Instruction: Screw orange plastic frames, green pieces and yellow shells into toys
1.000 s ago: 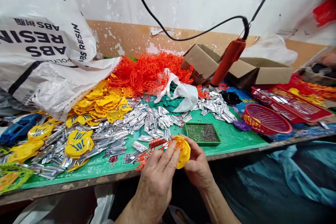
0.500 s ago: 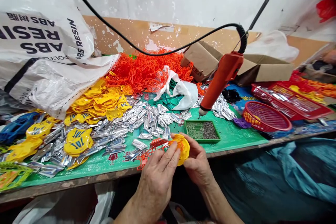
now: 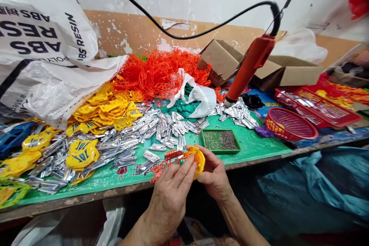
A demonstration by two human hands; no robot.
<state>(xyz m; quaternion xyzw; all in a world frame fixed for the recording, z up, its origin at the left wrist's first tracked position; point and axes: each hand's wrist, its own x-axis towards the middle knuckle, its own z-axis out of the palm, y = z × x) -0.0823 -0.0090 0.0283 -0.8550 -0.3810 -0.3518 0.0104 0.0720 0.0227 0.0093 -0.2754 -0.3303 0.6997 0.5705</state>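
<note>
My right hand (image 3: 215, 177) grips a round yellow plastic part (image 3: 200, 162) by its edge, thumb at the near side and fingers behind. My left hand (image 3: 174, 184) is closed, its fingertips pressed together against an orange plastic lattice strip (image 3: 161, 167) at the face of the yellow part. The strip runs out leftward behind the left hand, low over the bench; the fingers cover some of it. Just beyond the hands sits a green tray (image 3: 220, 141) of small screws. An orange-red electric screwdriver (image 3: 249, 71) hangs tip-down above the bench, touched by neither hand.
Silver blade-shaped pieces (image 3: 123, 138) spread over the green bench top (image 3: 259, 148). Yellow parts (image 3: 100, 107) and orange lattices (image 3: 155, 73) are heaped behind. A white resin sack (image 3: 43, 84) leans at left. Red baskets (image 3: 291, 124) and cardboard boxes (image 3: 291, 71) stand at right.
The yellow part has turned in my hands, showing more of its edge now. The screwdriver appears slightly higher and further right. The whole view has shifted a little.
</note>
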